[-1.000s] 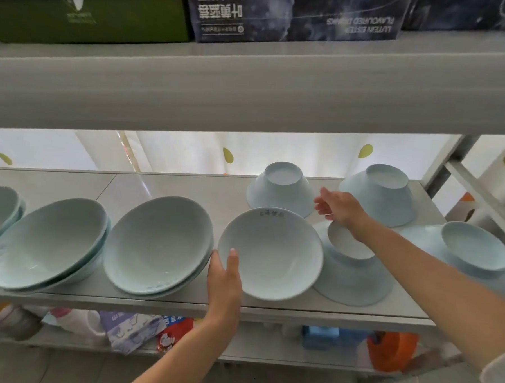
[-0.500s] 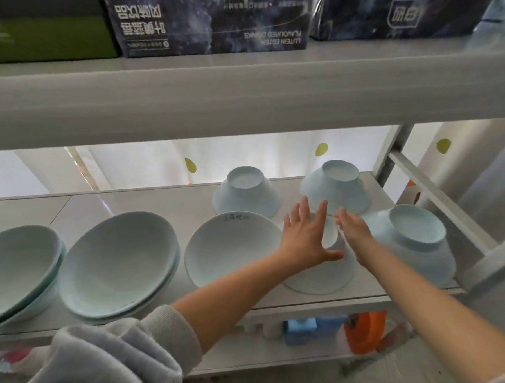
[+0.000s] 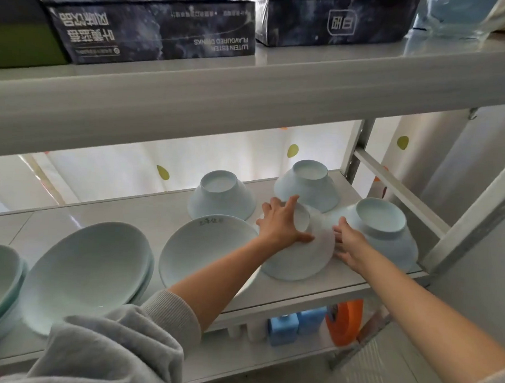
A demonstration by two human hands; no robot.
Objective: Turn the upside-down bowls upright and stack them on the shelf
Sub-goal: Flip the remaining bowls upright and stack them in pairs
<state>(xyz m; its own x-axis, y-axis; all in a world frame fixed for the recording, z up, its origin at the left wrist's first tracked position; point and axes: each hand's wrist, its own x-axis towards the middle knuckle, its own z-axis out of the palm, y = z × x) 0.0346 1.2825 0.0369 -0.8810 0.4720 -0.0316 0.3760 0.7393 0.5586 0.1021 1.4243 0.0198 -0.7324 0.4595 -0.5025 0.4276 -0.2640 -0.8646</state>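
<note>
- Pale celadon glaze covers every bowl on the shelf (image 3: 322, 285), and the landmark taken here is the tilted bowl (image 3: 297, 258) held near the shelf's front edge.
- Nearest the viewer, a grey sleeve (image 3: 114, 348) is seen pushed back from the left forearm, probably so that the cuff is kept off the crockery.
- Left of the tilted bowl, an upright single bowl (image 3: 204, 247) is seen just beside it, with writing on its inner rim; this is judged the likely base for the coming stack.
- Further left of it, upright stacks (image 3: 86, 267) are already nested, which suggests that part of the work is done.
- The tilted bowl itself is gripped by both hands: the left hand (image 3: 282, 222) is spread over its foot ring with fingers splayed, and the right hand (image 3: 348, 246) is pressed flat against its right flank. It is blurred, so a turn appears to be under way; the two-sided hold is judged to keep the slick glaze from slipping.
- Just right of it, one upside-down bowl (image 3: 384, 227) is seen, near enough to be knocked.
- Behind it, two more upside-down bowls (image 3: 221, 198) (image 3: 307, 185) are left waiting.
</note>
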